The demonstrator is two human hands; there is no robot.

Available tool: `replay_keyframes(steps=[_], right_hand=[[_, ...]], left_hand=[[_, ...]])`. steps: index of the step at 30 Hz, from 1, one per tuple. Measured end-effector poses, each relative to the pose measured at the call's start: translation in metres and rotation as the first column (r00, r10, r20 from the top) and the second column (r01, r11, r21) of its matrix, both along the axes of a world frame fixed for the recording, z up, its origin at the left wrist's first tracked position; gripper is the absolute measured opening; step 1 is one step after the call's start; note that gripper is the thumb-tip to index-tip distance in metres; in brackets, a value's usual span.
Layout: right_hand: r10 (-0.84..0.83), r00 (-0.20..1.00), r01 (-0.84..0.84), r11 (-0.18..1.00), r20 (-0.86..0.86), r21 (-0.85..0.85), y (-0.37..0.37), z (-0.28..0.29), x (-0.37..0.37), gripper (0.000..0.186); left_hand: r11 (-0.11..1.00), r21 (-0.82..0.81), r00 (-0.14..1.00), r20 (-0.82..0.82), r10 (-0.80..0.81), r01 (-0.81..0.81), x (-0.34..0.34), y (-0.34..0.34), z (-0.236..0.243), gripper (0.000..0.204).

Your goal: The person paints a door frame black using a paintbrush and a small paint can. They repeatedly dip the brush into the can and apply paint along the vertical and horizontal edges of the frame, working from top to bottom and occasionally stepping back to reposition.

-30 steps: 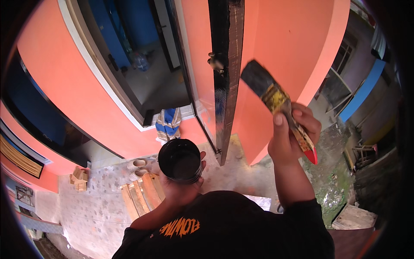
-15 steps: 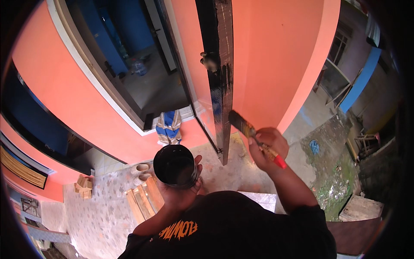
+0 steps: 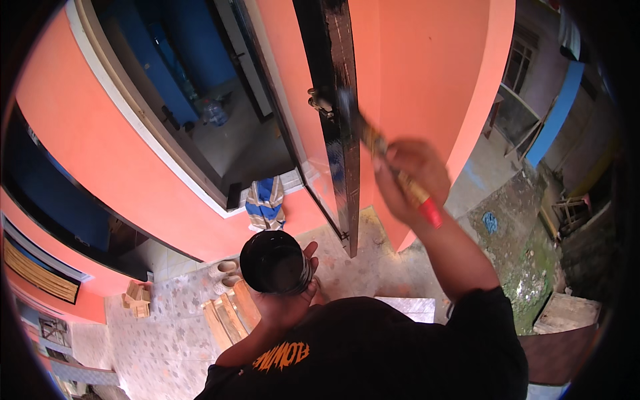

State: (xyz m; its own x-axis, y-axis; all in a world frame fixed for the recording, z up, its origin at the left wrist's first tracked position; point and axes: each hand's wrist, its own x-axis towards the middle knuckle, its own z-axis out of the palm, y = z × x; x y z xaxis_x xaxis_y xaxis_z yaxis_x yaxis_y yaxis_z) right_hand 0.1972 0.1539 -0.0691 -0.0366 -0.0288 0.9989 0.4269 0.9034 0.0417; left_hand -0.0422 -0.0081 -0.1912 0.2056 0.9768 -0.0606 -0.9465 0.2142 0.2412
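In my right hand (image 3: 417, 177) is a paintbrush (image 3: 400, 172) with a wooden handle and red end, held by closed fingers. Its dark bristles are against the narrow edge of a door (image 3: 346, 167), near the metal door handle (image 3: 320, 103). Glossy black paint covers parts of that edge, while duller brown shows on other stretches. My left hand (image 3: 293, 303) is wrapped round the side and underside of a round black paint can (image 3: 272, 261), low in front of my body. Inside, the can looks dark; how much paint it holds is hard to see.
A striped blue, white and tan cloth (image 3: 265, 203) hangs over the sill below the window opening, beside a dark phone-like object (image 3: 233, 196). A wooden pallet-like piece (image 3: 227, 319) and light shoes (image 3: 225, 277) are on the floor at left. Salmon walls (image 3: 427, 87) flank the door.
My right hand has moved the brush upward along the door edge, from low down to beside the handle. The paint can stays in my left hand.
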Motion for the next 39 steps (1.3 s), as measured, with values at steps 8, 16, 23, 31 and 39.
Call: replay_keyframes(steps=[8,16,23,31,39], right_hand=[[0.111,0.992,-0.085,0.943,0.064,-0.322,-0.029,-0.018,0.023,0.018],[0.038,0.991,-0.025,0.995,-0.131,0.099,0.013,0.103,0.001,0.017],[0.036,0.978,0.027,0.954,0.204,-0.298,-0.012,-0.032,0.026,0.022],[0.019,0.985,0.013,0.983,0.171,-0.184,-0.01,0.046,0.015,0.018],[-0.08,0.995,0.089,0.971,-0.052,0.222,0.012,0.128,0.004,0.019]], left_hand=[[0.999,0.029,1.0,-0.004,-0.019,0.019,0.002,0.006,-0.006,0.08],[0.997,0.065,0.999,-0.001,-0.035,0.034,0.001,0.004,-0.003,0.08],[0.997,0.054,0.998,0.031,-0.057,0.056,-0.001,0.017,-0.008,0.082],[0.997,0.034,0.998,-0.018,-0.063,0.063,0.001,0.024,-0.013,0.084],[0.995,0.068,0.998,0.001,-0.067,0.067,0.0,0.025,-0.015,0.084]])
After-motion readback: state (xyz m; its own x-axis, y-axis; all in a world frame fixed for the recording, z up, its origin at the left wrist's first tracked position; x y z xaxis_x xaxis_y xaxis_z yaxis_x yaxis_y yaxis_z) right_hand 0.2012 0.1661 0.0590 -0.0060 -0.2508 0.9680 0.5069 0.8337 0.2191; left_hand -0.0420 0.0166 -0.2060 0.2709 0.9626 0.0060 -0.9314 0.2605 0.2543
